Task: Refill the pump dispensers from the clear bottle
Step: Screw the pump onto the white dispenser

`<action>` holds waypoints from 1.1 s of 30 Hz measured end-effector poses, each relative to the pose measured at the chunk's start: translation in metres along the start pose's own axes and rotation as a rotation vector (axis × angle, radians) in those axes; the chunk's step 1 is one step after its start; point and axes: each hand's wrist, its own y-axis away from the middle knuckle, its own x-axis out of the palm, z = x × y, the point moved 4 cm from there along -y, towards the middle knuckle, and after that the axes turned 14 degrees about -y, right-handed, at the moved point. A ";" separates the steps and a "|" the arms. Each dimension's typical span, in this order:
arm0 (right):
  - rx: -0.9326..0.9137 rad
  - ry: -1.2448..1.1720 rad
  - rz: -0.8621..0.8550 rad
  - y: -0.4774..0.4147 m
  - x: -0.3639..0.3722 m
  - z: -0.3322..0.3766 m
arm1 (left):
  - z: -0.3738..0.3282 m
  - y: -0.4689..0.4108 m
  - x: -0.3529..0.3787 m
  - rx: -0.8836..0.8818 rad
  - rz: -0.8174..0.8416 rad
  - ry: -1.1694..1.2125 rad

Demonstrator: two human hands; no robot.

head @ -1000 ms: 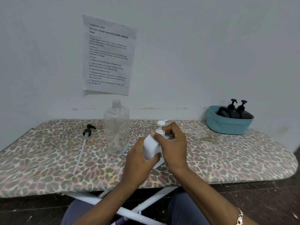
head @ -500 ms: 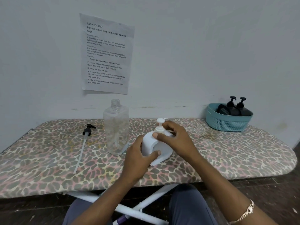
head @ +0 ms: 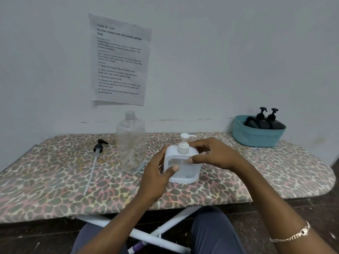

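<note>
A white pump dispenser (head: 183, 171) stands upright on the leopard-print board (head: 55, 180), its white pump head screwed on. My left hand (head: 156, 176) grips its left side, thumb on the front face. My right hand (head: 216, 154) holds its right shoulder, thumb on the front and fingers reaching behind the pump neck. The clear bottle (head: 131, 143) stands uncapped just left of the dispenser; it looks nearly empty. A black pump head with a long tube (head: 99, 146) lies on the board left of the bottle.
A teal basket (head: 256, 138) at the back right holds two black pump dispensers (head: 266, 121). A printed sheet (head: 119, 59) hangs on the wall behind. The board's white legs and my knees show below its front edge.
The white dispenser, tilted in both hands before, now stands upright on the board. My right hand has shifted from the pump collar to the dispenser's right shoulder.
</note>
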 end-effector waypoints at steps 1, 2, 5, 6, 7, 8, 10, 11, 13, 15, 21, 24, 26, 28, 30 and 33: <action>0.006 0.016 0.004 0.000 -0.001 0.000 | 0.000 0.000 0.000 -0.001 -0.005 -0.015; 0.012 0.026 0.002 0.000 -0.002 0.000 | 0.000 0.000 0.001 0.000 -0.010 -0.034; 0.015 0.053 -0.038 0.002 -0.005 0.000 | 0.001 -0.002 0.002 0.005 -0.046 -0.103; 0.016 0.057 -0.062 0.003 -0.007 0.001 | 0.001 -0.003 0.003 0.002 -0.061 -0.122; 0.016 0.060 -0.088 0.004 -0.008 0.002 | -0.001 -0.005 0.003 -0.007 -0.074 -0.133; 0.013 0.061 -0.108 0.004 -0.011 0.002 | -0.003 -0.007 0.004 -0.015 -0.081 -0.143; 0.008 0.073 -0.143 0.004 -0.017 0.002 | -0.011 -0.014 0.006 -0.013 -0.089 -0.173; 0.005 0.080 -0.163 0.004 -0.021 0.002 | -0.016 -0.020 0.008 -0.005 -0.093 -0.185; -0.007 0.092 -0.219 0.005 -0.032 0.000 | -0.026 -0.033 0.012 0.002 -0.101 -0.204; -0.014 0.086 -0.287 0.007 -0.047 -0.001 | -0.038 -0.048 0.018 -0.004 -0.108 -0.231; -0.008 0.134 -0.464 0.002 -0.111 0.003 | -0.083 -0.110 0.054 0.047 -0.132 -0.288; -0.013 0.193 -0.553 -0.003 -0.149 0.003 | -0.106 -0.142 0.076 0.052 -0.112 -0.246; -0.004 0.245 -0.599 -0.005 -0.172 0.001 | -0.122 -0.163 0.093 0.056 -0.071 -0.217; 0.000 0.281 -0.642 -0.008 -0.193 -0.002 | -0.136 -0.182 0.109 0.071 -0.023 -0.209; 0.010 0.304 -0.678 -0.011 -0.212 -0.008 | -0.148 -0.201 0.127 0.088 0.039 -0.210; 0.036 0.330 -0.739 -0.017 -0.237 -0.022 | -0.159 -0.224 0.155 0.117 0.138 -0.205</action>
